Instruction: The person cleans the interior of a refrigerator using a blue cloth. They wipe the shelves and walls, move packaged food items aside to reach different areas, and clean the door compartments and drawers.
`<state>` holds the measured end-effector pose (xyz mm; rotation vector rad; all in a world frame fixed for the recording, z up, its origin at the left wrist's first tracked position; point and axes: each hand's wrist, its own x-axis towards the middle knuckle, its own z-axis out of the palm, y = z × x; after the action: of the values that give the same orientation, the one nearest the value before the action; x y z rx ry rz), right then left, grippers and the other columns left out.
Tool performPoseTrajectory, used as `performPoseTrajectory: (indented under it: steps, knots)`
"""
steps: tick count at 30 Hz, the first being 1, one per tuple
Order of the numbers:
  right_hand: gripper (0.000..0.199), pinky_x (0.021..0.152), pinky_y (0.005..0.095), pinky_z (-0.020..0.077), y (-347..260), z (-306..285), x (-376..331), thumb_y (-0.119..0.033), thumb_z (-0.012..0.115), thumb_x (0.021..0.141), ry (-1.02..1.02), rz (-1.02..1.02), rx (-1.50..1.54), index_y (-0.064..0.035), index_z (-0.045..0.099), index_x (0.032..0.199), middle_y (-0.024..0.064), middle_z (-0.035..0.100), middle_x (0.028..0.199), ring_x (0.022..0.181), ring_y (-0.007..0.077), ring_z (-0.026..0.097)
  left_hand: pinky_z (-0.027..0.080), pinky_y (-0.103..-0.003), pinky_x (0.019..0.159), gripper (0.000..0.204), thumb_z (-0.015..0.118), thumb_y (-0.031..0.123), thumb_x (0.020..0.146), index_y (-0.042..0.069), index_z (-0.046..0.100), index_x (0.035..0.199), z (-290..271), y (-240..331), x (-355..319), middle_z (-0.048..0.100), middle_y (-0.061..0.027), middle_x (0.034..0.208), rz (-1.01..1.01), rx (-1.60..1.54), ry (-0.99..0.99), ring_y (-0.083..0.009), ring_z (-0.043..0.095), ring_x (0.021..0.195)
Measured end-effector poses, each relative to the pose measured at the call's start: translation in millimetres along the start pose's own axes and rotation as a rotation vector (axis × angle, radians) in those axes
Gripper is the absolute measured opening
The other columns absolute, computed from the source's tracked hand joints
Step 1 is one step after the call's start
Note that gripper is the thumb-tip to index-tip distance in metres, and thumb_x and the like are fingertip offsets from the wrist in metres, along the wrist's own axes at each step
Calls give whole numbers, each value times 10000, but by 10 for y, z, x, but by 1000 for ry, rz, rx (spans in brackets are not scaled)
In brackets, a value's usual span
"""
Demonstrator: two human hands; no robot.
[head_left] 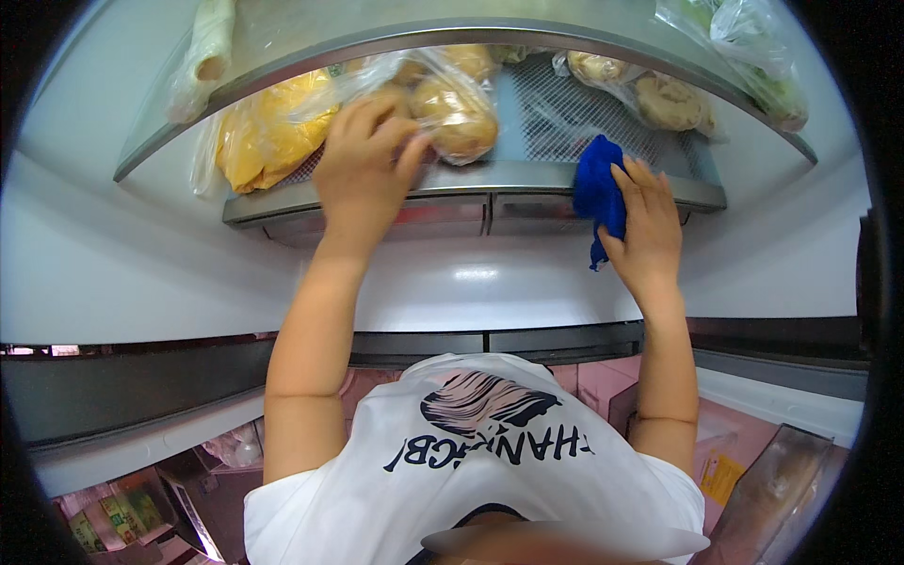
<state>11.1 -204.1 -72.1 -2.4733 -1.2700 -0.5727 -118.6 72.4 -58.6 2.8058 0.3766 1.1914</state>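
Blue cloth [599, 193] is lying bunched at the shelf's [527, 176] front edge, toward its right corner, with the right hand [645, 231] pressing it, fingers together. Left hand [363, 169] is resting on a clear bag of buns [457, 108] near the front edge, fingers spreading apart.

White fridge interior [141, 264] brightly lit — a glass shelf [527, 38] above, door bins [791, 480] below over pinkish floor.

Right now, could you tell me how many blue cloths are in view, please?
1. The blue cloth is pressed against the front edge of the fridge shelf by the right hand. Others may be hidden behind the bagged food.
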Motion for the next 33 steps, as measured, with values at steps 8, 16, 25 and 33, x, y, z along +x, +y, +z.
performPoseTrajectory:
  steps: [8,16,25,33]
  knots:
    - [719,1079,481,311,-264,68,81,-77,762,567,-1,-104,45,-63,507,1239,126,499,1296,1228,313,452,517,-359,568,67,640,185,752,123,636,778,650,610,535,656,-33,842,253,-132,86,-251,650,722]
    - [624,1091,466,267,-786,386,234,-152,674,713,-101,-116,228,-60,475,1297,148,449,1347,1256,328,411,519,-356,653,112,633,229,753,119,643,774,492,1078,521,659,-44,881,256,-287,-151,-247,642,842]
    - [491,1142,374,162,-1349,508,623,-373,438,887,-310,-263,309,-88,495,1283,90,489,1346,1302,207,377,477,-377,843,228,636,215,776,89,650,966,-187,400,-386,623,-79,1057,0,-434,-1,-277,592,1001]
    - [472,1102,448,249,-2115,820,950,-237,538,825,-81,-582,317,-29,514,1249,160,516,1281,1249,302,433,376,-469,984,506,559,364,851,22,520,1222,-437,-231,-850,506,-208,1258,-250,-192,37,-401,467,1177]
